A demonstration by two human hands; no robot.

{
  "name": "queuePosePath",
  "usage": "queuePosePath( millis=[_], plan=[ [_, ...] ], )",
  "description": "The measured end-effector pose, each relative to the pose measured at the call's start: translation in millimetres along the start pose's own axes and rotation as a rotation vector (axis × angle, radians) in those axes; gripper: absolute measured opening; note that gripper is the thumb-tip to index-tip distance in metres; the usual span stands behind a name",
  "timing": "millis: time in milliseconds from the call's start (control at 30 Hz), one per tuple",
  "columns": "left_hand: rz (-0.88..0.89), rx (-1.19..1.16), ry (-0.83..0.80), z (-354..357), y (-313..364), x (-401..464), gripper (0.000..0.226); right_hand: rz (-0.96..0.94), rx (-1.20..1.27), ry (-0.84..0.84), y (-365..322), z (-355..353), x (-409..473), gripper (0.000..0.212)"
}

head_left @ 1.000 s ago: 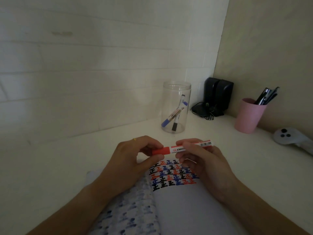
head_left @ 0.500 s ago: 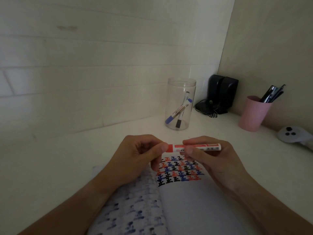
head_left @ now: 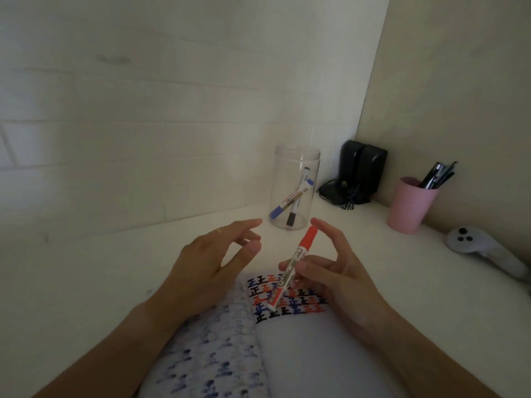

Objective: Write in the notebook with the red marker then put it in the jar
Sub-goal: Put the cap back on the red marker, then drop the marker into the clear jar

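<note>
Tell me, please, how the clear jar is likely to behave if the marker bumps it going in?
The clear jar looks tall, narrow and thin-walled, so it is probably light and apt to tip. It holds only two markers, adding little weight. The smooth desk may let it slide.

The scene is dim and underexposed, with a grey-green cast over the white wall and desk. The light is soft and diffuse, and its source cannot be told. Shadows are faint, deepest in the far corner around the black speakers. No glare shows, even on the clear jar. Wide-angle distortion bends the wall lines toward the edges. Detail is soft and grainy; the fingertips of the left hand look slightly blurred.
</note>
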State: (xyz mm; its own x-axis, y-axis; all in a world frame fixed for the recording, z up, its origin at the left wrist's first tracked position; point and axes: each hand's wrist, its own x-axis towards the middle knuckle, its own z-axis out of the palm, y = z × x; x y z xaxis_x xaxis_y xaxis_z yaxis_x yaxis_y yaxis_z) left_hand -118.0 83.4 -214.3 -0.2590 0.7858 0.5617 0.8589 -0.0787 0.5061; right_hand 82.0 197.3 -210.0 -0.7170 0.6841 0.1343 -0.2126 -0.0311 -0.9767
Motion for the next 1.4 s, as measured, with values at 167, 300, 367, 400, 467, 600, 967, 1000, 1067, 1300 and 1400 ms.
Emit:
queuePosePath(
  millis=[167,300,367,400,467,600,967,1000,1067,1300,1400],
  plan=[
    [-0.023,0.166,0.046,-5.1,-8.4,-3.7,0.047,-0.354,-0.191,0.342,-35.7,2.8,20.0,0.050],
    [-0.053,0.230,0.080,-8.9,-12.9,-4.4,0.045,-0.647,-0.302,0.517,-89.8,5.0,69.7,0.043],
    [-0.056,0.246,0.087,-10.3,-12.7,-5.5,0.044,-0.703,-0.431,0.581,-107.6,8.8,94.3,0.040],
    [-0.058,0.250,0.086,-11.2,-12.6,-6.0,0.043,-0.713,-0.492,0.608,-111.6,10.5,105.6,0.039],
    [-0.060,0.261,0.082,-12.5,-12.4,-6.5,0.043,-0.703,-0.631,0.628,-111.8,13.0,127.1,0.037],
    [-0.053,0.278,0.073,-12.8,-12.4,-6.8,0.042,-0.594,-0.937,0.611,-96.7,10.4,158.1,0.026],
    [-0.029,0.290,0.043,-8.2,-15.5,-5.2,0.047,-0.365,-1.201,0.564,-87.8,11.3,163.8,0.025],
    [-0.026,0.287,0.036,-7.8,-16.2,-5.2,0.047,-0.388,-1.203,0.567,-88.0,12.5,158.7,0.025],
    [-0.019,0.281,0.024,-7.5,-16.4,-5.7,0.047,-0.442,-1.200,0.552,-83.6,14.0,140.6,0.025],
    [-0.016,0.344,-0.055,-14.0,-1.3,-16.2,0.047,-0.325,-1.297,0.285,-26.3,6.9,9.1,0.034],
    [-0.027,0.405,-0.155,-21.2,21.5,-28.2,0.048,-0.198,-1.312,0.211,-13.5,5.2,-36.1,0.041]
  ],
)
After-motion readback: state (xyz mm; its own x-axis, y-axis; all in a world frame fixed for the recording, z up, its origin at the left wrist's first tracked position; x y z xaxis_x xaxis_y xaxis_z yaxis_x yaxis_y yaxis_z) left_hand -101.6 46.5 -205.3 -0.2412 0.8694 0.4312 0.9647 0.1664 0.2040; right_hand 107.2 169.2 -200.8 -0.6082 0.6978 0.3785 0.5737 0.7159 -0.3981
